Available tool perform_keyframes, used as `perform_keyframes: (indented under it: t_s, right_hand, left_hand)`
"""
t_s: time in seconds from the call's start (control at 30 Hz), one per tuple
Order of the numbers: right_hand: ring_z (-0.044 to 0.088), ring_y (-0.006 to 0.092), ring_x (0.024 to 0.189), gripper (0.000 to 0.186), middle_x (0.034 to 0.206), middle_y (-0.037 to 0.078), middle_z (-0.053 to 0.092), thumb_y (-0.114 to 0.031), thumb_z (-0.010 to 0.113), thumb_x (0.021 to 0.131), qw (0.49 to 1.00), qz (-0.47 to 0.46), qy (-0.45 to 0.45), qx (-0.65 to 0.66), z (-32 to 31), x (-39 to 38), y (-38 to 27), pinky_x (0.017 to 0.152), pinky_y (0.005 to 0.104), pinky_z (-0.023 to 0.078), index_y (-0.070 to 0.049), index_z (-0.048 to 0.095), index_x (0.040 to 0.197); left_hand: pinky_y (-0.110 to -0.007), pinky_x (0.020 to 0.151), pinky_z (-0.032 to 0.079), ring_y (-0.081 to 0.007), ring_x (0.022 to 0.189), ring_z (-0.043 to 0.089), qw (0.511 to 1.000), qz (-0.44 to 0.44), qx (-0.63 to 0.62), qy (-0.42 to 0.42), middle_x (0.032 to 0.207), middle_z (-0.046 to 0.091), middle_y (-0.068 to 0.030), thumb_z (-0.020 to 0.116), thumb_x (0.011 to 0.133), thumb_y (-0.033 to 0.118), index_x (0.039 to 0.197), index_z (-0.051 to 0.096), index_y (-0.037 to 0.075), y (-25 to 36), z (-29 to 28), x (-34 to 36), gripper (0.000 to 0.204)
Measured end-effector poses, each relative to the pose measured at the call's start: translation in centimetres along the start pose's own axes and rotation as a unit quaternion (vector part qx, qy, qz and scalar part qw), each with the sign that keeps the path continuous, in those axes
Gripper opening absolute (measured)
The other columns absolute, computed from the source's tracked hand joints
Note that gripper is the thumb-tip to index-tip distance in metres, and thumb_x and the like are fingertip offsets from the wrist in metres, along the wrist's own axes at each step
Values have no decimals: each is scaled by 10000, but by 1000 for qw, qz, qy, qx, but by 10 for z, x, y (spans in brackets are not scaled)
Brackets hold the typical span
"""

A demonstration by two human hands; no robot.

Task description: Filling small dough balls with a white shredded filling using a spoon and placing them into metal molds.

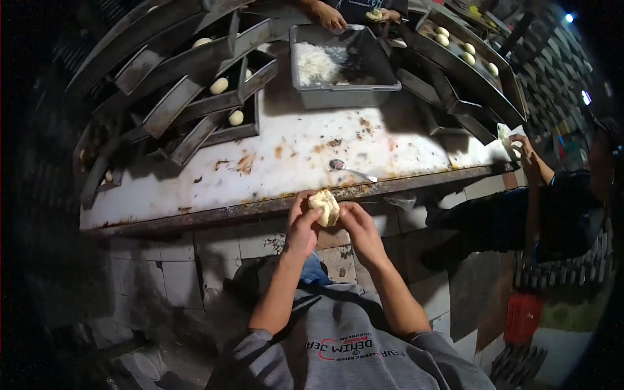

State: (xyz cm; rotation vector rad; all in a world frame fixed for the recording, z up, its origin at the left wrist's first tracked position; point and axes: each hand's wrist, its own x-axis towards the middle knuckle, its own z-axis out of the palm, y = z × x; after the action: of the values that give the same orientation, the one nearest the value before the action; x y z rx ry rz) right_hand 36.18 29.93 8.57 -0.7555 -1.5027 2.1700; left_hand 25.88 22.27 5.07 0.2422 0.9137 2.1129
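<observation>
A pale, folded piece of dough (324, 208) is held up at the near edge of the white, stained worktop (240, 188). My left hand (303, 227) grips it from the left with thumb and fingers, and my right hand (356, 229) pinches its right side. On the worktop just beyond sits a metal spoon (354, 173) with some dark reddish stuff in its bowl.
A grey tub (344, 96) of white powder stands at the back. Stacked metal trays hold dough balls on the left (218, 101) and right (455, 71). A co-worker's hands (328, 14) are beyond the tub; another person (559, 214) at right holds something pale.
</observation>
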Motion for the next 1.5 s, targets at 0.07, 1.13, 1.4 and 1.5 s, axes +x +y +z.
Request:
perform_keyframes:
  t_s: [0.07,1.13,1.4,1.5]
  right_hand:
    - [518,123,869,368,960,52,535,-29,604,754,963,-137,18,-230,-3,-8,29,758,251,444,7,465,1093]
    - [595,198,680,163,756,122,590,17,667,667,762,-247,-514,-306,481,-16,159,565,266,459,-12,566,792]
    - [591,150,620,76,691,112,606,44,656,664,834,-286,-355,-311,527,32,187,546,261,483,49,604,719]
    - [597,151,676,115,786,150,630,30,625,717,860,-173,-357,-322,542,52,215,597,258,485,58,625,828]
  left_hand:
    - [-267,772,430,-149,903,497,990,72,122,11,982,491,-69,495,744,-22,1029,436,25,1,0,-16,295]
    - [-276,798,413,-151,887,544,873,270,216,344,968,588,-93,436,802,33,903,604,-14,262,-331,-262,202]
    - [-313,951,306,-213,1146,390,866,278,215,357,1275,370,-149,470,822,131,1299,276,-18,307,-359,-222,536]
    - [-318,1003,210,-213,1230,273,890,278,92,349,1344,257,-169,459,831,197,1353,129,8,325,-360,-204,645]
